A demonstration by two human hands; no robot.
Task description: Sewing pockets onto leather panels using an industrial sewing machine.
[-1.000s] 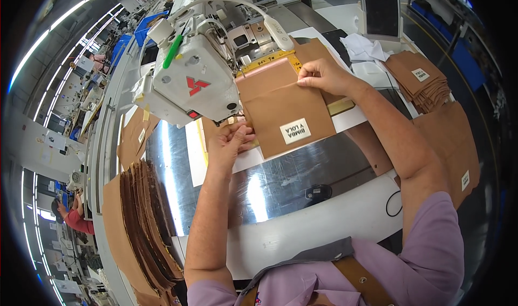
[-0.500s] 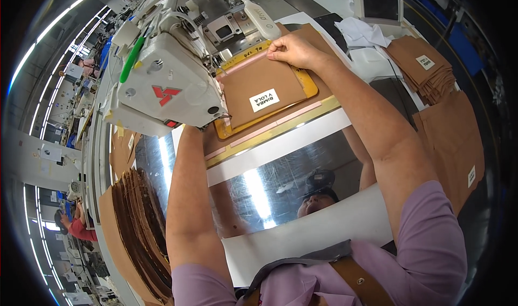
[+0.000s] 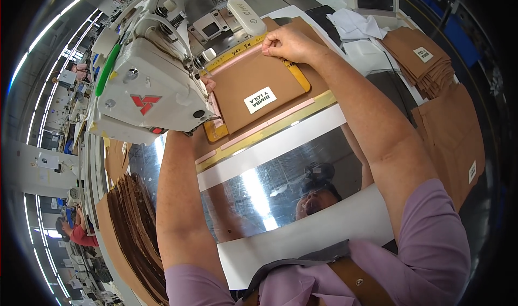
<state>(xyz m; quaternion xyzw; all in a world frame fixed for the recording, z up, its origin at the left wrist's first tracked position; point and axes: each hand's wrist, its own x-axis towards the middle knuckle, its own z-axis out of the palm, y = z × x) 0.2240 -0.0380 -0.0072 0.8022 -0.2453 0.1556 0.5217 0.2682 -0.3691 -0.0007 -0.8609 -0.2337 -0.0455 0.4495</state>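
A flat brown panel (image 3: 286, 82) with a white label lies over a yellow template (image 3: 218, 132) lined with pink strips. The template's lower left corner and right side stick out from under the panel. My right hand (image 3: 291, 44) is closed in a pinch at the panel's far right corner. My left hand (image 3: 208, 83) reaches behind the white sewing machine head (image 3: 156, 85); only some curled fingertips show, at the panel's far left corner, and the rest is hidden.
Stacked brown pieces (image 3: 129, 225) stand at the left, and more labelled brown panels (image 3: 418, 58) lie at the right. A white cloth (image 3: 353, 25) rests behind them. A shiny metal plate (image 3: 286, 182) lies before me. A lamp (image 3: 245, 16) hangs over the machine bed.
The brown panel has shifted toward me over the template, covering its near yellow border. My left fingertips have come into sight beside the machine head. The right hand keeps its pinch.
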